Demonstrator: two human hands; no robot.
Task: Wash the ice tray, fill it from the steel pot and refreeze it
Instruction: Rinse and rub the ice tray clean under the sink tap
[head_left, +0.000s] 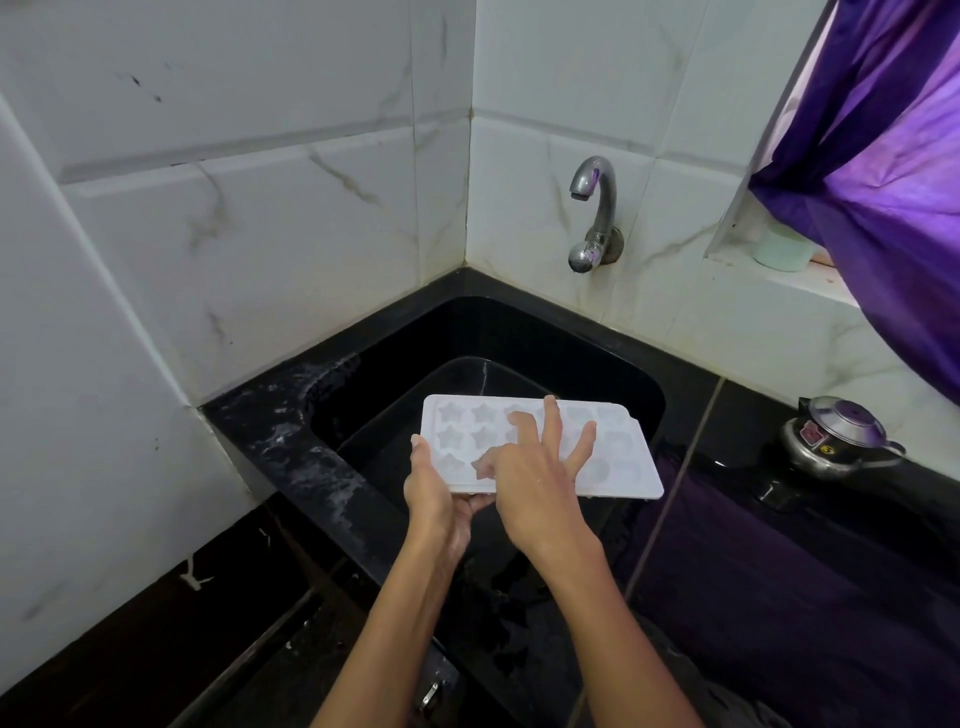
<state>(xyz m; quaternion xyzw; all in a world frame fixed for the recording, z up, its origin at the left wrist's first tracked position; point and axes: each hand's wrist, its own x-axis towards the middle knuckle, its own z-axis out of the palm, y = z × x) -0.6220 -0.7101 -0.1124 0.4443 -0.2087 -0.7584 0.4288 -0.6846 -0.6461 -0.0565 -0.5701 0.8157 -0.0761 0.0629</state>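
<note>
A white ice tray (618, 462) with star-shaped and other moulded cavities is held level over the black sink (519, 343). My left hand (434, 493) grips its near left edge, thumb on top and fingers underneath. My right hand (540, 467) lies on the tray's upper face with fingers spread, the fingertips pressing into the cavities. The steel tap (592, 208) on the tiled wall behind the sink has no water running from it. No steel pot shows in view.
A steel pressure cooker (836, 436) stands on the black counter at the right. A purple curtain (883, 156) hangs over a window ledge holding a pale green container (784, 249). White tiled walls close in the sink's left and back sides.
</note>
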